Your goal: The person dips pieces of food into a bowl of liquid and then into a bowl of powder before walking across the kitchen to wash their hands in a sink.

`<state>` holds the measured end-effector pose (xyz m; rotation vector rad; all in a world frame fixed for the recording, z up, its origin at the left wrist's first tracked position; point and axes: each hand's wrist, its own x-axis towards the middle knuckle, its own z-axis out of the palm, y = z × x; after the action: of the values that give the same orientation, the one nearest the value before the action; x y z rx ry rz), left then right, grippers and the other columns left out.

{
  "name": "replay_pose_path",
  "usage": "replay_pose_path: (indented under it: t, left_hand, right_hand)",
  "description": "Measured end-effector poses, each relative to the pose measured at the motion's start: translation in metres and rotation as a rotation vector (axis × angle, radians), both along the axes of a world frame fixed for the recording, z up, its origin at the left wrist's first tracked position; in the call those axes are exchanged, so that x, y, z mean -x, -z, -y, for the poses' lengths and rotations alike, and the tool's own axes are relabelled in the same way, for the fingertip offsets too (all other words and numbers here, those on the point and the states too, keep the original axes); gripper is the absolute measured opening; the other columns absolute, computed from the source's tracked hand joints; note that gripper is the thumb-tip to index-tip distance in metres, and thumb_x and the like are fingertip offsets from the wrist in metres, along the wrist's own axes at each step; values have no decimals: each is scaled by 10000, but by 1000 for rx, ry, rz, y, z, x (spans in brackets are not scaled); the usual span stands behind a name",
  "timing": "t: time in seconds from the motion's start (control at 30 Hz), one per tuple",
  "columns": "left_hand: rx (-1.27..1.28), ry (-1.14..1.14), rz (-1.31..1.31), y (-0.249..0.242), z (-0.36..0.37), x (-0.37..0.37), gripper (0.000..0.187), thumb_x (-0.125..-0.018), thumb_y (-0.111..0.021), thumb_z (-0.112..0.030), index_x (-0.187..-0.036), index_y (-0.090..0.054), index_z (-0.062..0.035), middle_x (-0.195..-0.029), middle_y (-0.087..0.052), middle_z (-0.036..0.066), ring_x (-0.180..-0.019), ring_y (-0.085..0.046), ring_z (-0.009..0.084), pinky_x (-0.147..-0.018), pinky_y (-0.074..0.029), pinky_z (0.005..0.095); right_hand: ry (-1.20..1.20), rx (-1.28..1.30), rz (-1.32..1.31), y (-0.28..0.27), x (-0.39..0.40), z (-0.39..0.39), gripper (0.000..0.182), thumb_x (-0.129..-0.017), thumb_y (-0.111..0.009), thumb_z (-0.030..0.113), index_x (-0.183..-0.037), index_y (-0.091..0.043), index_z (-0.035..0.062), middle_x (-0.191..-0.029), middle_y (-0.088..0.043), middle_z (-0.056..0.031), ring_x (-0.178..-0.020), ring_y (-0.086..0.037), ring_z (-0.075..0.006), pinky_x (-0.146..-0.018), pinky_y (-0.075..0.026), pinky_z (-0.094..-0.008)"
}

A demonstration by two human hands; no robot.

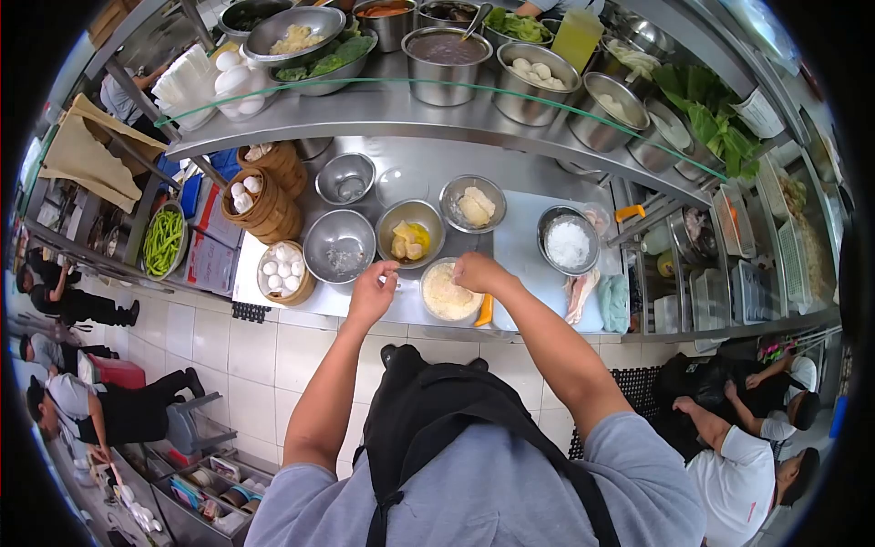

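Observation:
My right hand (478, 273) reaches over a round tub (426, 296) of pale crumbs (447, 299), its fingers curled down and closed at the tub's far edge. What they hold, if anything, is hidden. My left hand (372, 290) hovers left of the tub, fingers loosely bent and apart, with nothing visible in it. Just beyond it stands a metal bowl (383, 222) with yellow beaten egg and pale pieces (410, 244). Behind the tub, another metal bowl (445, 198) holds pale coated-looking pieces (477, 206). An orange handle (485, 311) lies against the tub's right side.
Right: a bowl of white powder (567, 242), raw meat strip (578, 296) and green bag (615, 308) on a pale board (519, 228). Left: metal bowls (321, 239) and bamboo steamers (273, 217). A loaded shelf (383, 108) overhangs the counter. Co-workers (729, 483) stand on both sides.

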<state>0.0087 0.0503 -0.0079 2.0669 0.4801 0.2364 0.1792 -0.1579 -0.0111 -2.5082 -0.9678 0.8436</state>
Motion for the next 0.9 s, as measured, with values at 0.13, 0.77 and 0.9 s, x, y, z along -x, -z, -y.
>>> replay_pose_path:
  t: [0.13, 0.77, 0.9]
  left_hand:
    - [-27, 9, 109, 11, -1, -2, 232, -897, -643, -92, -1120, -688, -43, -925, -697, 73, -682, -602, 124, -635, -501, 274]
    - [-7, 21, 118, -4, 2, -14, 260, -876, -650, -97, -1129, -688, -55, -904, -688, 62, -611, -548, 102, -612, -480, 275]
    - [-10, 24, 97, 4, 1, -12, 244, -880, -645, -92, -1116, -692, -52, -914, -696, 65, -619, -556, 99, -608, -481, 273]
  right_hand:
    - [-5, -24, -71, 17, 23, 1, 238, -752, -702, 232, -906, -752, 57, -963, -715, -203, -934, -681, -356, -846, -533, -422]
    - [-61, -146, 162, 6, 61, -4, 335, -721, -703, 164, -1011, -672, -2, -1048, -666, -239, -1006, -644, -402, -893, -523, -443]
    - [-28, -140, 385, 3, 70, -2, 446, -679, -735, 119, -1094, -625, -4, -1076, -628, -227, -999, -637, -411, -891, -529, -443]
